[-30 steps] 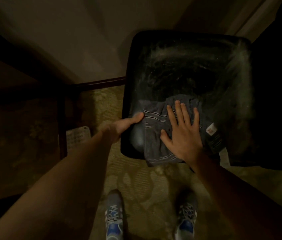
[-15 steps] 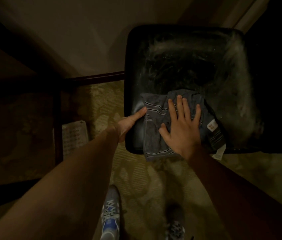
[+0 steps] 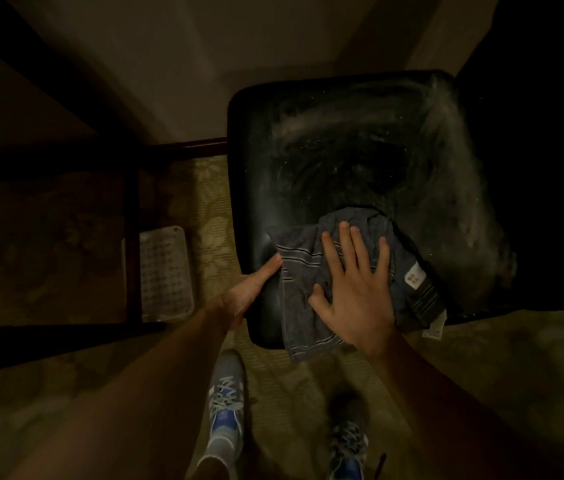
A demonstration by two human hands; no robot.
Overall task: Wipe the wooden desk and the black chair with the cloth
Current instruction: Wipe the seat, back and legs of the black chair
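My right hand [image 3: 356, 292], fingers straight, presses the striped cloth [image 3: 299, 306] flat on the black chair [image 3: 342, 133]; my left hand [image 3: 249, 289] grips its near-left edge.

the right hand [image 3: 356, 292] lies flat on the grey cloth [image 3: 311, 271] on the black chair [image 3: 342, 150]. the left hand [image 3: 251, 289] holds the seat's edge, thumb beside the cloth.

One black chair [image 3: 308, 133]; one striped cloth [image 3: 296, 271]; two hands, left hand [image 3: 249, 292] and right hand [image 3: 356, 296]; two sneakers [image 3: 226, 403]; one patterned tray [image 3: 166, 271].
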